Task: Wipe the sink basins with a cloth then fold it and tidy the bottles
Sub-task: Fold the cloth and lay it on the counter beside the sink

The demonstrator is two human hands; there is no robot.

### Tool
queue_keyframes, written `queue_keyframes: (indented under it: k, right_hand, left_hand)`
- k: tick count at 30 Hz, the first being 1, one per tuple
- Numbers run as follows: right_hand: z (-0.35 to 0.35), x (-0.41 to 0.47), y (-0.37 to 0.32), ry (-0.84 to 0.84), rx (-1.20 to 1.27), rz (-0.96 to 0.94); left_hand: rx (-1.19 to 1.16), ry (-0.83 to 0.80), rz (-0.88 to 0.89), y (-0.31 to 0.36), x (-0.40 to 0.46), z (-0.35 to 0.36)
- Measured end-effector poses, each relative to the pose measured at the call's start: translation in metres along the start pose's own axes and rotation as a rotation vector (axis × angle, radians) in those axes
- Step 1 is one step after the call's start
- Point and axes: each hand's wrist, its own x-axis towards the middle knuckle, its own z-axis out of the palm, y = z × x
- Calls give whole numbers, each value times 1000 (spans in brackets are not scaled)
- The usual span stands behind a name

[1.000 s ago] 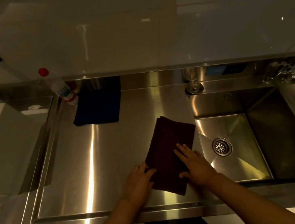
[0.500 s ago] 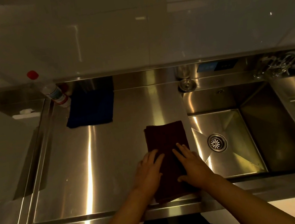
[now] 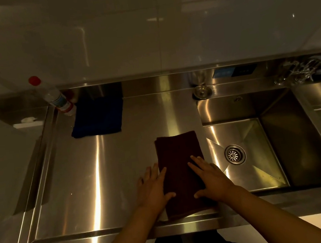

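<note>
— Where is the dark maroon folded cloth [image 3: 180, 170] lying, compared with the hands?

— It is lying flat on the brushed stainless steel counter [image 3: 102, 181], between the two hands, just beside the left edge of the steel sink basin [image 3: 282, 145]. The left hand [image 3: 153, 186] is resting along the cloth's left side, its fingers straight and spread, with the thumb lying on the fabric. The right hand [image 3: 209, 177] is pressing on the right side, fingers also straight and apart, thumb pointing to the other thumb. Neither hand is gripping the cloth.

— And how is the cloth looking?

— It is showing as a tall narrow rectangle, with layered edges visible at the far end. Its near end is reaching almost to the counter's front lip.

— What about the bottles?

— One clear plastic bottle with a red cap [image 3: 54, 97] is standing at the far left corner, just beside a dark blue folded cloth [image 3: 98, 117].
</note>
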Motion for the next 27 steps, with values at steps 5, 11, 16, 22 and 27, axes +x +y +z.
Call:
queue_keyframes:
  k: [5, 11, 16, 22, 27]
  right_hand:
    - [-27, 22, -10, 97, -7, 32]
    - [-63, 60, -8, 13, -53, 84]
    - [-63, 58, 13, -45, -61, 60]
    - [-68, 51, 10, -32, -76, 43]
    - [-42, 8, 8, 106, -46, -93]
  left_hand:
    - [23, 60, 116, 11, 29, -28]
    - [100, -88, 88, 3, 78, -68]
    - [106, -85, 60, -16, 74, -61]
    - [67, -43, 69, -17, 72, -63]
    - [44, 62, 211, -7, 32, -40]
